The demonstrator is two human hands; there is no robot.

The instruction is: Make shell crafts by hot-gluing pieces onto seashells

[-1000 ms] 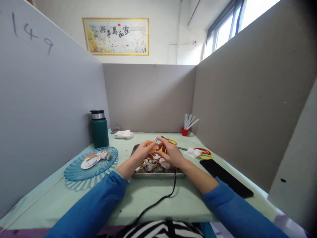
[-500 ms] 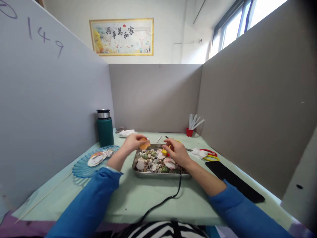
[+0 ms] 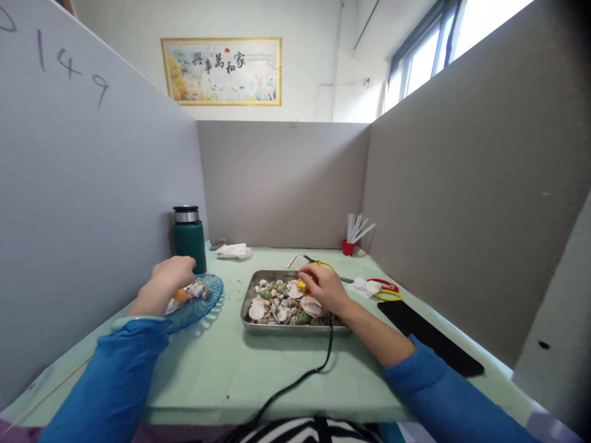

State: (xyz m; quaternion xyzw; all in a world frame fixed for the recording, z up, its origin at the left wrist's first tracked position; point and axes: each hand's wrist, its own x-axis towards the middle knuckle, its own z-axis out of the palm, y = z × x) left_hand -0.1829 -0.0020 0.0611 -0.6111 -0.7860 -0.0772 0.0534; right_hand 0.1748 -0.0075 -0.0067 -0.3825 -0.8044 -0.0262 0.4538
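Observation:
My left hand (image 3: 168,277) is over the blue scalloped glass plate (image 3: 210,307) on the left, its fingers curled and their tips hidden. Shells with an orange patch (image 3: 179,297) lie on the plate, partly covered by this hand. Above the right side of a metal tray (image 3: 295,330), my right hand (image 3: 325,286) is closed around a small yellow and red glue gun (image 3: 301,285), mostly hidden by the hand. A black cord (image 3: 318,369) runs from it toward the table's front edge. Mixed seashells (image 3: 279,301) fill the tray, including white, pinkish and green ones.
A green bottle (image 3: 188,240) stands behind the plate. White glue sticks (image 3: 355,229) rise from a red cup (image 3: 348,248). Red-and-yellow-handled scissors (image 3: 388,292), a white tissue (image 3: 364,287) and a black flat slab (image 3: 429,338) lie on the right. Grey partitions (image 3: 284,184) enclose the table.
My left hand has moved left from the tray to the plate; the orange shell it held is no longer seen at its fingertips. My right hand stays over the tray with the glue gun.

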